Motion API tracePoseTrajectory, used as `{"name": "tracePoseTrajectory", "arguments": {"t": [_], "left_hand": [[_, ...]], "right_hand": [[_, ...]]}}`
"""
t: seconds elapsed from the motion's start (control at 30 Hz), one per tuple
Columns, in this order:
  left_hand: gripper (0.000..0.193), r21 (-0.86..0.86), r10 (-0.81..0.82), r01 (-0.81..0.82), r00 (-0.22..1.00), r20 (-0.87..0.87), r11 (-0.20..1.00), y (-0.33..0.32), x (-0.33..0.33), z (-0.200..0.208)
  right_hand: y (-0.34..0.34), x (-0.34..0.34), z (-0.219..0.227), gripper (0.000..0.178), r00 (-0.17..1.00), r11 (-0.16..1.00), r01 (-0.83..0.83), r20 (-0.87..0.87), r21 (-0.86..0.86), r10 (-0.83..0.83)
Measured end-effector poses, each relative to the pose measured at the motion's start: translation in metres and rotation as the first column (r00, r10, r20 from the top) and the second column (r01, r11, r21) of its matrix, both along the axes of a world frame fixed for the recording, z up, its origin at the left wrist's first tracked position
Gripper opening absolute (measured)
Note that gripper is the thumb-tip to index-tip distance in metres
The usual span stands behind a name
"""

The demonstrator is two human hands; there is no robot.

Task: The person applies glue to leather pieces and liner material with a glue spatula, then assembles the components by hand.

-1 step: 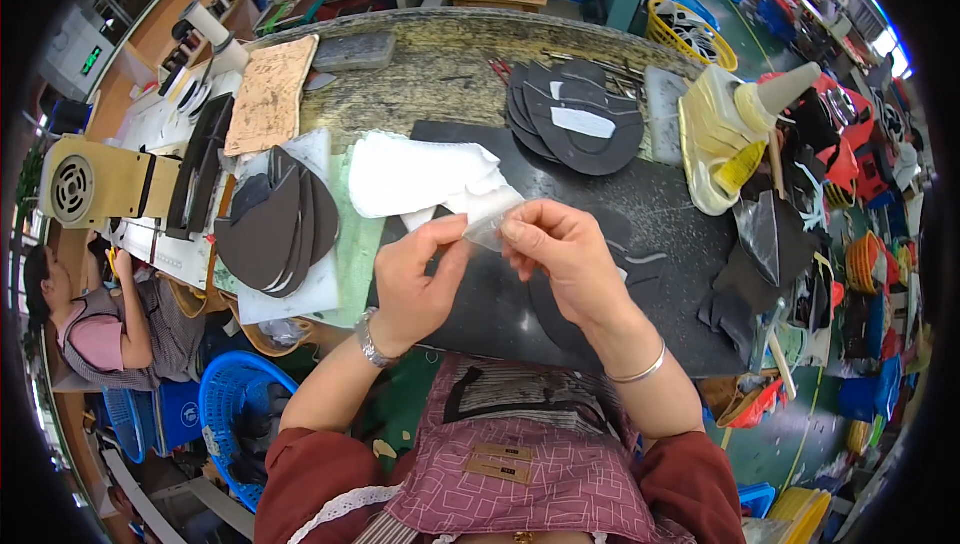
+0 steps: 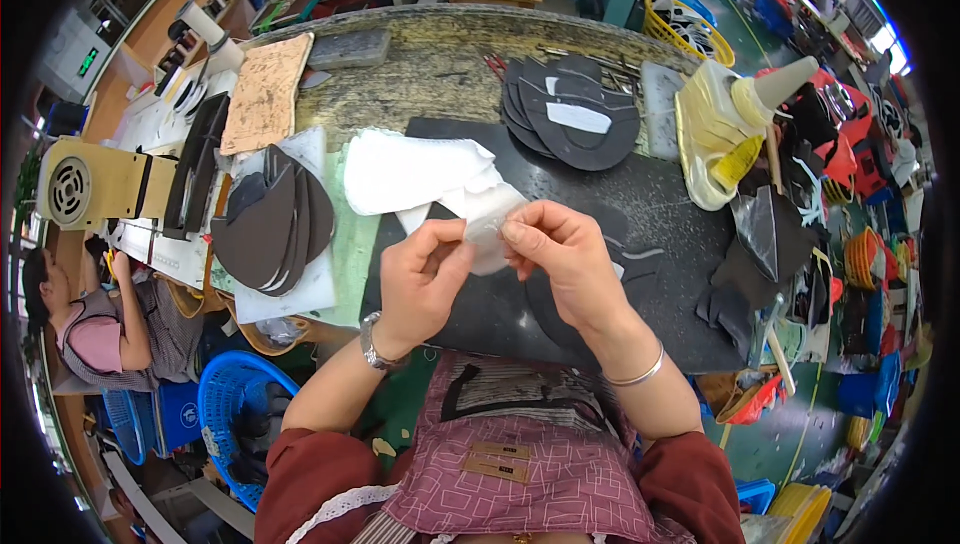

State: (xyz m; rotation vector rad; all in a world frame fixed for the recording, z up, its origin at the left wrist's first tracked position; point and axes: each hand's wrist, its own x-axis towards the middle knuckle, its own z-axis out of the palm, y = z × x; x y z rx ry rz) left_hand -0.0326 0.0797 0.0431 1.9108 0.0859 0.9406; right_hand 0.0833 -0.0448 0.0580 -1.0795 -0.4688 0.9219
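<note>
Working over desk (image 2: 440, 69), above black mat (image 2: 675, 214).
Facing dark stack (image 2: 590, 149) at mat's far edge and white pieces (image 2: 400, 174) to its left; gripping with left hand (image 2: 420, 284) and right hand (image 2: 568, 259), with fingers (image 2: 528, 234) of both clamped on translucent sheet (image 2: 487, 249), held between them near white pieces.

My left hand (image 2: 425, 279) and right hand (image 2: 562, 254) pinch a small translucent white sheet (image 2: 487, 256) between them, above a black work mat (image 2: 480, 314). Just beyond lie larger white pieces (image 2: 410, 172). A stack of dark, rounded pieces (image 2: 262, 244) sits to my left, a second stack (image 2: 592, 151) farther ahead; at right is a pale yellow bottle (image 2: 708, 119) with a conical nozzle (image 2: 788, 92).
</note>
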Motion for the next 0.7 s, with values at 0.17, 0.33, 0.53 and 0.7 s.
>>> {"name": "tracePoseTrajectory", "arguments": {"t": [0.17, 0.33, 0.53, 0.7], "left_hand": [[0.019, -0.809, -0.186, -0.004, 0.972, -0.140, 0.587, -0.036, 0.012, -0.004], [0.015, -0.506, -0.402, 0.093, 0.735, -0.546, 0.857, -0.013, -0.002, 0.018], [0.014, -0.456, -0.313, 0.038, 0.777, -0.546, 0.889, -0.013, 0.009, 0.017], [0.011, 0.016, 0.039, -0.036, 0.894, -0.446, 0.999, -0.024, 0.016, 0.028]], "right_hand": [[-0.041, -0.021, -0.008, 0.011, 0.887, 0.973, 0.226, 0.421, -0.040, -0.189], [-0.171, -0.002, -0.026, 0.009, 0.402, 0.911, 0.013, 0.836, -0.412, 0.373], [-0.310, -0.034, -0.098, 0.012, 0.160, 0.384, 0.252, 0.430, -0.888, 0.889], [-0.292, -0.044, -0.063, 0.042, 0.011, 0.496, 0.476, 0.569, -0.726, 0.822]]}}
